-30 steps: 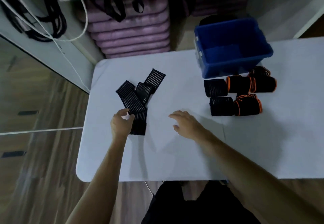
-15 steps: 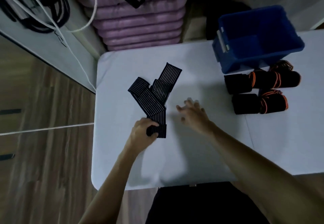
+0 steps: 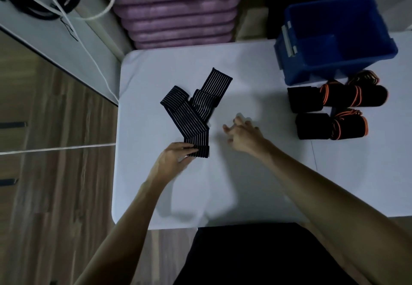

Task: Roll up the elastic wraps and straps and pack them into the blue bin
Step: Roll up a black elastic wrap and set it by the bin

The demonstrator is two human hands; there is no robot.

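Note:
A black ribbed elastic wrap lies folded in a zigzag on the white table. My left hand pinches its near end between thumb and fingers. To the right of the wrap, my right hand hovers just above the table, fingers spread and holding nothing. The blue bin stands at the far right and looks empty. Several rolled black wraps, some with orange edging, lie in front of the bin.
A stack of purple mats sits beyond the table's far edge. Black straps and a white cord hang at the far left. Wooden floor lies left of the table.
My left hand has closed on the wrap's near end. My right hand has shifted slightly toward the wrap. The camera has moved closer and leftward.

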